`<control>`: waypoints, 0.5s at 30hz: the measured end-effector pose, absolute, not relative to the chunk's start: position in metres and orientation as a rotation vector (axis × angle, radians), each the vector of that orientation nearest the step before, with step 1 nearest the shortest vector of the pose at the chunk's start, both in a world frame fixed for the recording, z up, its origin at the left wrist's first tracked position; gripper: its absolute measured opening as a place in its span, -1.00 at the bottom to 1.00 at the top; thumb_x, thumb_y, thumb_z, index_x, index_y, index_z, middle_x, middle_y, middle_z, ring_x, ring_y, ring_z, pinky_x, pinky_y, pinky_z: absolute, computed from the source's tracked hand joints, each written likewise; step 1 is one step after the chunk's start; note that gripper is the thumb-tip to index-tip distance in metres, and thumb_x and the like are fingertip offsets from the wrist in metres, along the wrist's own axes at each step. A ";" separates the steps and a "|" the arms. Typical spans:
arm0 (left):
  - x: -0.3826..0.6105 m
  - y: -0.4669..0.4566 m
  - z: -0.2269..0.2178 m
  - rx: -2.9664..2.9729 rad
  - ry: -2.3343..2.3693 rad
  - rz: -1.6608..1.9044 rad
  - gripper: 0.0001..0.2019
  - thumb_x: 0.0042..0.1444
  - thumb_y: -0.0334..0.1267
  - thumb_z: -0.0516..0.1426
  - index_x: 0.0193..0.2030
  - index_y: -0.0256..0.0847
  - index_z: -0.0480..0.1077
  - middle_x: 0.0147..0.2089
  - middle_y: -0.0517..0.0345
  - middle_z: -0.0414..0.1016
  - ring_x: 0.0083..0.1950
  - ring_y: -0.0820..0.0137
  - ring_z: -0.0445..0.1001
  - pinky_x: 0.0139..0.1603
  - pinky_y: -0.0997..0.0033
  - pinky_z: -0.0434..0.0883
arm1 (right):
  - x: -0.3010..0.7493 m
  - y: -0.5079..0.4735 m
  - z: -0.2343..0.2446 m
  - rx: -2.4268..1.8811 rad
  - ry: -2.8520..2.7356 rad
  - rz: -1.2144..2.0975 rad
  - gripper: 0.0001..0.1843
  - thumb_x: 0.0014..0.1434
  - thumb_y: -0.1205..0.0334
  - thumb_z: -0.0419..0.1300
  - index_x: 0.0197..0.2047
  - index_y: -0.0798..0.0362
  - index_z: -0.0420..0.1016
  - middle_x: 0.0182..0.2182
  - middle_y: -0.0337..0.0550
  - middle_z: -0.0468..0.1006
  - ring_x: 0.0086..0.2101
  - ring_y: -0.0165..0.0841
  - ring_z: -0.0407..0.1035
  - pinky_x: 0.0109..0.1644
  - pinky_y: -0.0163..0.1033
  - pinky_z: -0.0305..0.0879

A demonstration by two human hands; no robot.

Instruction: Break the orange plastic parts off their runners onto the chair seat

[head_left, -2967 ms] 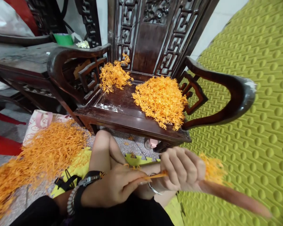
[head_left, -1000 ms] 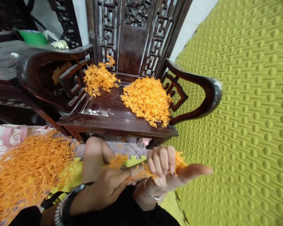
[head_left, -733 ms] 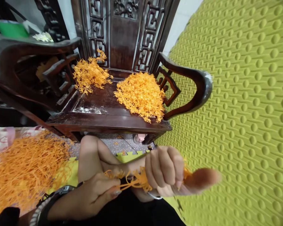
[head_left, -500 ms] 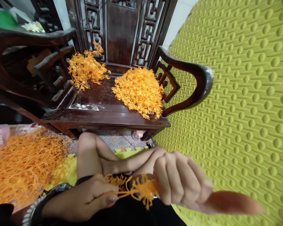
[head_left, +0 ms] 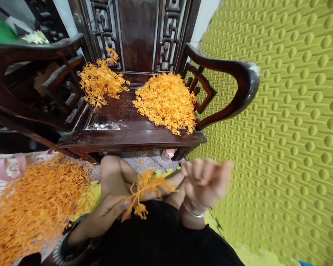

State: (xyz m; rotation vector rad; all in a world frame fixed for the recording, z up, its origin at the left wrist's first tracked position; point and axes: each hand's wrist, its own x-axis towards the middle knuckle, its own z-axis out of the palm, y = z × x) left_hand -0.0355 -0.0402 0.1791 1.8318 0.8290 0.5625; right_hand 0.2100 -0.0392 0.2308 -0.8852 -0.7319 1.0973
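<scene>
My left hand is closed, thumb against fingers, on a sprig of orange plastic strands. The sprig's thin stems run from the thumb, and its curled, frilly tips spread to the right above my lap. My right hand, with a silver bangle on the wrist, is raised to the right of the sprig and apart from it. Its fingers look curled but are smeared by motion, so what they hold, if anything, does not show.
A dark carved wooden chair stands ahead, bearing a larger orange pile and a smaller orange pile. Loose orange strands heap at left beside a printed bag. A bumpy yellow-green mat covers the right side.
My right hand has come off the sprig, turned over and risen slightly. My left hand keeps its hold, and the sprig now fans out above my lap. The view has shifted a little.
</scene>
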 end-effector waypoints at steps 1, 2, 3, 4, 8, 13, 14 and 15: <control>-0.035 -0.040 0.177 1.796 0.832 0.587 -0.42 0.30 0.04 -0.23 -0.61 -0.20 0.29 -0.61 0.14 0.35 -0.51 0.44 0.31 -0.39 0.45 0.38 | 0.195 -0.032 0.221 -0.875 -0.761 1.036 -0.36 0.13 -0.31 0.01 -0.74 -0.01 0.11 -0.73 -0.32 0.03 -0.63 -0.43 0.02 -0.40 -0.23 0.22; -0.033 -0.040 0.175 1.749 0.847 0.618 -0.41 0.29 0.06 -0.23 -0.61 -0.20 0.30 -0.61 0.13 0.36 -0.51 0.44 0.31 -0.40 0.45 0.38 | 0.183 -0.027 0.211 -0.866 -0.799 0.996 -0.41 0.14 -0.28 0.02 -0.68 -0.01 0.23 -0.67 -0.29 0.15 -0.55 -0.42 0.13 -0.31 -0.22 0.24; -0.032 -0.040 0.172 1.691 0.866 0.650 -0.40 0.29 0.07 -0.23 -0.62 -0.20 0.31 -0.61 0.12 0.36 -0.52 0.44 0.30 -0.43 0.46 0.38 | 0.173 -0.025 0.202 -0.857 -0.845 0.993 -0.47 0.13 -0.28 0.04 -0.56 -0.01 0.35 -0.56 -0.24 0.28 -0.43 -0.38 0.24 -0.20 -0.21 0.26; -0.030 -0.039 0.168 1.630 0.885 0.675 -0.39 0.28 0.09 -0.23 -0.62 -0.21 0.31 -0.62 0.11 0.37 -0.55 0.45 0.29 -0.47 0.47 0.36 | 0.166 -0.024 0.194 -0.837 -0.899 1.039 -0.47 0.09 -0.33 0.05 -0.40 0.00 0.43 -0.41 -0.17 0.38 -0.29 -0.33 0.30 -0.11 -0.18 0.26; -0.027 -0.038 0.156 1.484 0.975 0.665 -0.44 0.26 0.09 -0.15 -0.49 -0.27 0.40 -0.54 0.09 0.45 -0.52 0.45 0.36 -0.48 0.49 0.38 | 0.166 -0.032 0.174 -0.620 -1.096 1.455 -0.08 -0.17 -0.45 0.18 0.12 -0.03 0.23 0.07 0.01 0.30 -0.02 -0.16 0.29 -0.02 -0.06 0.30; -0.027 -0.026 0.167 1.638 1.218 0.676 -0.54 0.28 0.01 -0.14 0.01 -0.23 0.41 -0.02 -0.01 0.50 0.04 0.25 0.42 0.01 0.29 0.40 | 0.175 -0.038 0.172 -0.894 -1.452 1.522 -0.35 0.06 0.21 0.29 0.19 -0.04 0.14 -0.06 -0.11 0.41 -0.11 -0.32 0.37 0.00 -0.18 0.30; -0.026 -0.022 0.172 1.690 1.134 0.599 -0.55 0.28 0.00 -0.14 0.06 -0.22 0.38 -0.02 0.01 0.50 0.02 0.26 0.44 0.01 0.29 0.40 | 0.175 -0.038 0.172 -0.947 -1.547 1.457 -0.46 0.11 0.27 0.23 0.15 -0.01 0.19 -0.11 -0.12 0.44 -0.14 -0.33 0.38 -0.03 -0.19 0.32; -0.025 -0.018 0.177 1.738 1.032 0.495 -0.56 0.28 -0.01 -0.12 0.08 -0.22 0.36 -0.07 0.03 0.52 -0.04 0.28 0.47 -0.04 0.31 0.41 | 0.175 -0.037 0.172 -0.989 -1.653 1.381 -0.56 0.13 0.32 0.19 0.09 0.02 0.26 -0.16 -0.13 0.46 -0.18 -0.34 0.38 -0.08 -0.21 0.33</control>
